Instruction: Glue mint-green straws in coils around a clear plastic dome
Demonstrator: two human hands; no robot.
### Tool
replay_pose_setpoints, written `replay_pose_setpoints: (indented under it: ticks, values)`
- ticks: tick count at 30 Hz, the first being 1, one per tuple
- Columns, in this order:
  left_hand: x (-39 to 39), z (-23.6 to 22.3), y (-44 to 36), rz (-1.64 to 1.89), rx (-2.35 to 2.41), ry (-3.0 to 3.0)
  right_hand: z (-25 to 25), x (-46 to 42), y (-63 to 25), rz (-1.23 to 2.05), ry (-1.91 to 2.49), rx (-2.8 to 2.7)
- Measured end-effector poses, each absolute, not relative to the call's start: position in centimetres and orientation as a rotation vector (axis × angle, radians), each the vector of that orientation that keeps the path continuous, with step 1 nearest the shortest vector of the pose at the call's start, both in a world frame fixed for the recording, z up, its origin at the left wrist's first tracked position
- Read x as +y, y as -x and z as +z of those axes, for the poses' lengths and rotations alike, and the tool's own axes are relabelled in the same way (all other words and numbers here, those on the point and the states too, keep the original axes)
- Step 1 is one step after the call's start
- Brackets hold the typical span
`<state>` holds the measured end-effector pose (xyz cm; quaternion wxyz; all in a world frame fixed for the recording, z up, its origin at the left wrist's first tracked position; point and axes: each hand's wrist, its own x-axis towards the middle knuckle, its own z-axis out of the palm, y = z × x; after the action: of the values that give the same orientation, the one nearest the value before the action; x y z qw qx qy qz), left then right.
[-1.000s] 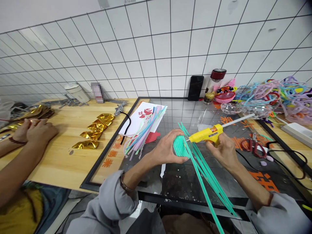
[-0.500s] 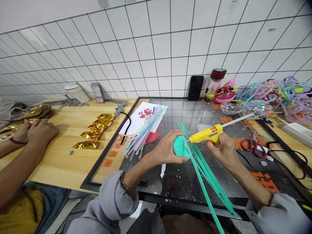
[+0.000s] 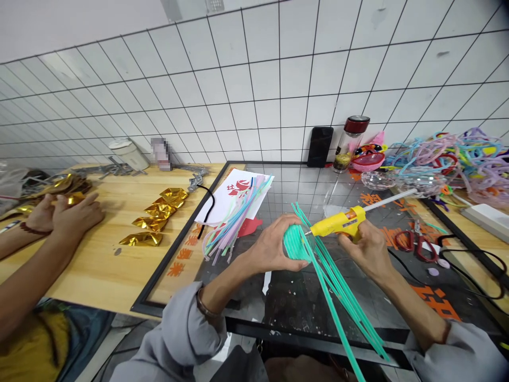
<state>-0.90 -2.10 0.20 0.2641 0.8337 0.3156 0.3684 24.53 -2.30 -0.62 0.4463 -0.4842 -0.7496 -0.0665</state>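
Note:
My left hand (image 3: 274, 244) is closed around a small round piece wrapped in rows of green pipe cleaner (image 3: 295, 243). One green strand runs from that piece down past the table's front edge. My right hand (image 3: 368, 246) grips a yellow hot glue gun (image 3: 340, 223) with a white glue stick (image 3: 392, 206) poking out of its back. The gun's nozzle is at the right side of the green piece, close to the strand; whether it touches I cannot tell. Beneath lie several loose green pipe cleaners (image 3: 350, 297) on the dark glass tabletop.
Pastel pipe cleaners (image 3: 238, 217) lie across a white sheet (image 3: 214, 204). Red-handled scissors (image 3: 417, 244) and a black cable (image 3: 487, 286) are at right. A phone (image 3: 320, 147) and glass bottle (image 3: 348, 148) stand by the wall. At left, another person's hands (image 3: 73, 215) work near gold foil pieces (image 3: 159, 212).
My hands, the glue gun and the green piece keep nearly the same position. The view has tilted slightly upward. At left, the other person's hands have shifted and their fingers extended.

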Motion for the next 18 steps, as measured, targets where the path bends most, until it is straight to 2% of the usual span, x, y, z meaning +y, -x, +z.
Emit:
replay_pose_setpoints:
  ticks: [18]
  values:
    - [-2.17, 0.31, 0.88, 0.993, 0.851, -2.25, -0.62, -2.27, -24.74, -0.169, 1.171, -1.855]
